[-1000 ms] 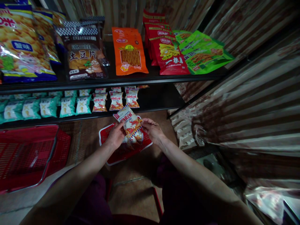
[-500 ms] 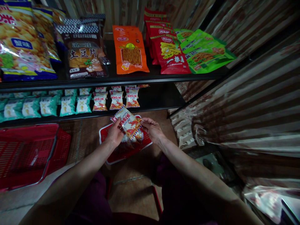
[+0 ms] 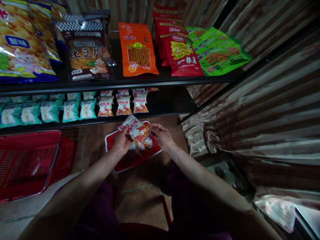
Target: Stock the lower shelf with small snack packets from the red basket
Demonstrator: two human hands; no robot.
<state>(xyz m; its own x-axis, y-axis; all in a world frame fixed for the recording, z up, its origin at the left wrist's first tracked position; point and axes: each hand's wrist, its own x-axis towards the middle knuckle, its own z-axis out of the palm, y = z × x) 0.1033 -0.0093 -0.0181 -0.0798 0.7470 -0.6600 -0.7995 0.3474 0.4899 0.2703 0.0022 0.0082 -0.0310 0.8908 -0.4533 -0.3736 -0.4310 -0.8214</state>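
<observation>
Between my hands is a small snack bag (image 3: 137,129), white and orange with red lettering and striped ends. My left hand (image 3: 122,140) is closed on its left side, thumb on top. The fingers of my right hand (image 3: 161,136) pinch its right corner. Directly below the bag stands a small red basket (image 3: 117,166) with a white rim; more of the same snack bags (image 3: 148,143) lie in it, partly hidden. On the lower shelf just beyond, matching snack bags (image 3: 123,105) stand in short rows.
Teal snack bags (image 3: 71,110) fill the lower shelf's left part. Larger bags, including an orange bag (image 3: 138,50) and a green bag (image 3: 220,53), stand on the upper black shelf (image 3: 150,80). A bigger red basket (image 3: 30,163) sits on the floor at left; a striped curtain (image 3: 275,110) hangs at right.
Both hands keep their hold on the snack bag, almost unmoved. The view has shifted slightly, so the shelves appear a little higher and further left.
</observation>
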